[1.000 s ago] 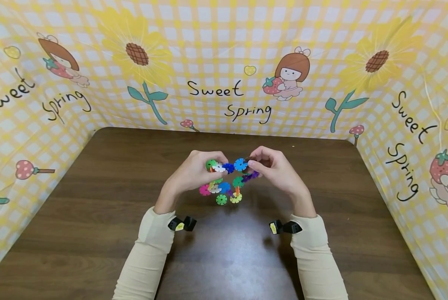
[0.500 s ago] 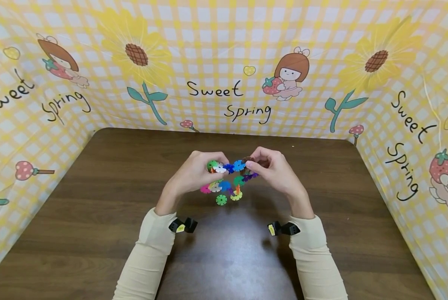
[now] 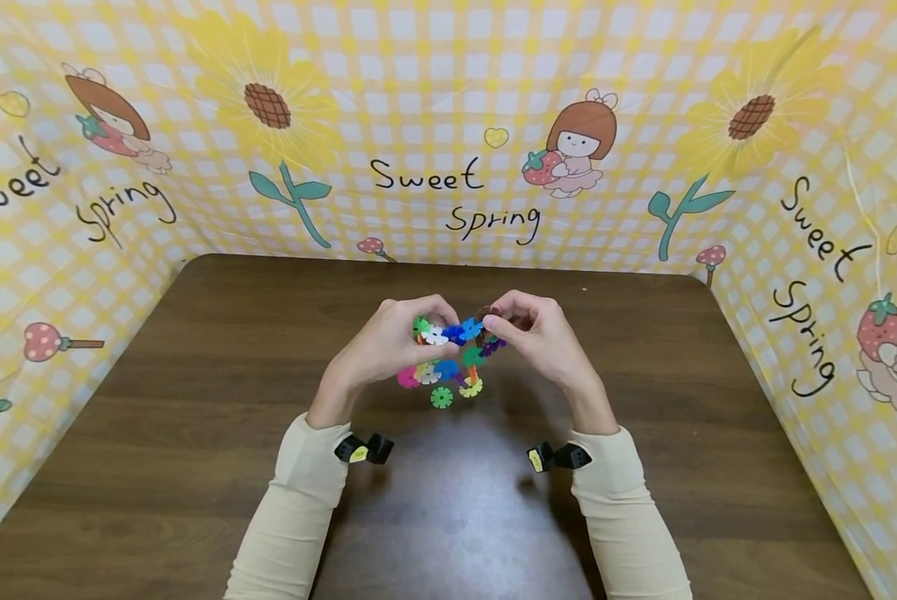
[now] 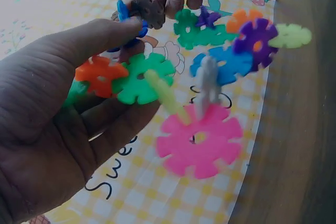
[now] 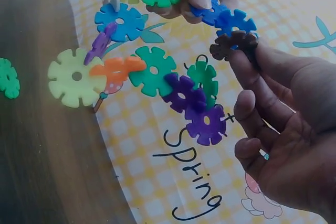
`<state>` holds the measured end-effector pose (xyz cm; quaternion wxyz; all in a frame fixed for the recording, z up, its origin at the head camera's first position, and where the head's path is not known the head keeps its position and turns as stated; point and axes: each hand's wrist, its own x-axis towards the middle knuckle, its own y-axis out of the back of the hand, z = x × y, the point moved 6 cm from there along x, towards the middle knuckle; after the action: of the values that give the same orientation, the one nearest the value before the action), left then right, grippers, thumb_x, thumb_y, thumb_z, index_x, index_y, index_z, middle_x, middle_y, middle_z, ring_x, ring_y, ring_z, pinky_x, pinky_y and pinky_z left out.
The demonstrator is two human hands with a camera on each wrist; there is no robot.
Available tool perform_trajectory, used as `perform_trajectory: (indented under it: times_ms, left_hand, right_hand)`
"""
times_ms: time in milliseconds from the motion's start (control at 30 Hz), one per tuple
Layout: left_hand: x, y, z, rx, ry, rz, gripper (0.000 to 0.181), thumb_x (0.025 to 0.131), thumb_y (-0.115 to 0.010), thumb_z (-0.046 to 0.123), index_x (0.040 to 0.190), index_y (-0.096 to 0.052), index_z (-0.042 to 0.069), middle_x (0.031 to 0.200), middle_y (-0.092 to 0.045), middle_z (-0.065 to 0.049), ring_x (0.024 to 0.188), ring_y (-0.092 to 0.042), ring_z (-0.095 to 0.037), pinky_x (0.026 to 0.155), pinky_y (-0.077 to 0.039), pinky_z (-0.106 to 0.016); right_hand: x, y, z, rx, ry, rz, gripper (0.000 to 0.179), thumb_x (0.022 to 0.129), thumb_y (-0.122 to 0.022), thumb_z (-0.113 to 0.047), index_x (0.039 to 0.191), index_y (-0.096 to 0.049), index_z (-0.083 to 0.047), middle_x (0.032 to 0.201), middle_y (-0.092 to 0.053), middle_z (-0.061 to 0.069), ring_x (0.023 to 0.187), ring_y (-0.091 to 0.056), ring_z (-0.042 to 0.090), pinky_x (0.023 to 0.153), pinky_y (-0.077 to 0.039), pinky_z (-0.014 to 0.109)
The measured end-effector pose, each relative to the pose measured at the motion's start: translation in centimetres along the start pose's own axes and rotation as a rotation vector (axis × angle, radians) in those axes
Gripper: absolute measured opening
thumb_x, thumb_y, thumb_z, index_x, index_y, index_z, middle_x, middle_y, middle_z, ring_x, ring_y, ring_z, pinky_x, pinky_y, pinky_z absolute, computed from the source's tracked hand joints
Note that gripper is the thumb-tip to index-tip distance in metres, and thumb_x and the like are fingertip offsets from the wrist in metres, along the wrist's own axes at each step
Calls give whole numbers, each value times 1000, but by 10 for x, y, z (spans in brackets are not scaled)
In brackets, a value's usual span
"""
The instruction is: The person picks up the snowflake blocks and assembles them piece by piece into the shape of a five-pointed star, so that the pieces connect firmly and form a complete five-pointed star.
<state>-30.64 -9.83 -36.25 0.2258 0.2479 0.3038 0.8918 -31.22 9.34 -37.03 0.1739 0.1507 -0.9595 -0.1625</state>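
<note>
A chain of notched plastic snowflake discs hangs in a loop between the hands, above the table. My left hand (image 3: pixel 392 343) pinches it at a dark blue disc (image 5: pixel 209 13), thumb on top. A lighter blue disc (image 5: pixel 237 23) links that one to a brown disc (image 5: pixel 224 47), which my right hand (image 3: pixel 549 342) pinches between thumb and forefinger. Pink (image 4: pixel 199 141), orange (image 4: pixel 101 77), green (image 4: pixel 144 78) and purple discs (image 5: pixel 206 124) hang below. The right hand's other fingers are loosely bent, apart from the purple end.
One loose green disc (image 3: pixel 442 397) lies on the dark wooden table (image 3: pixel 193 467), just in front of the chain. A yellow checked cloth (image 3: pixel 433 100) with printed flowers walls the table at the back and both sides.
The right hand has moved a little to the left, bringing the brown and light blue discs closer to the left hand. The left hand keeps its pinch almost in place.
</note>
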Motion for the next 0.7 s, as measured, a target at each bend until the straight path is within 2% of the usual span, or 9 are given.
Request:
perform_trajectory:
  times_ms: [167,300,467,567,700]
  left_hand:
    - [-1,-4,-1,3,19,-68,42,84,-83,29,118,-64,12,84,-67,7,75,-64,-8,70,-54,-30]
    - [0,-12,-1,40,17,-97,45,86,-80,37,120,-64,13,82,-64,7,68,-60,-9,63,-51,-28]
    - [1,-17,3,102,-26,-100,29,90,-75,41,97,-64,15,68,-53,7,57,-51,-10,54,-41,-26]
    - [1,-16,3,125,-50,-91,28,92,-73,40,86,-58,17,63,-46,6,53,-48,-12,51,-36,-27]
    - [0,-11,2,128,-55,-80,27,92,-72,42,87,-59,19,64,-50,7,52,-47,-11,51,-36,-27]
  right_hand:
    - [0,-4,-2,3,27,-20,10,96,-70,-15,96,-70,-5,84,-68,15,64,-52,25,57,-43,26]
    - [1,-9,-5,-3,30,-44,7,95,-70,-9,96,-71,-2,84,-69,14,61,-52,22,55,-41,24]
    - [1,-15,-12,-24,24,-69,5,94,-70,-4,95,-71,1,81,-68,11,57,-47,16,51,-35,22]
    - [-2,-17,-26,-23,37,-76,4,93,-70,-3,92,-70,2,78,-66,10,56,-45,13,52,-34,22]
    - [0,-13,-16,86,67,-62,12,99,-62,-7,95,-70,2,79,-69,12,62,-56,23,58,-47,26]
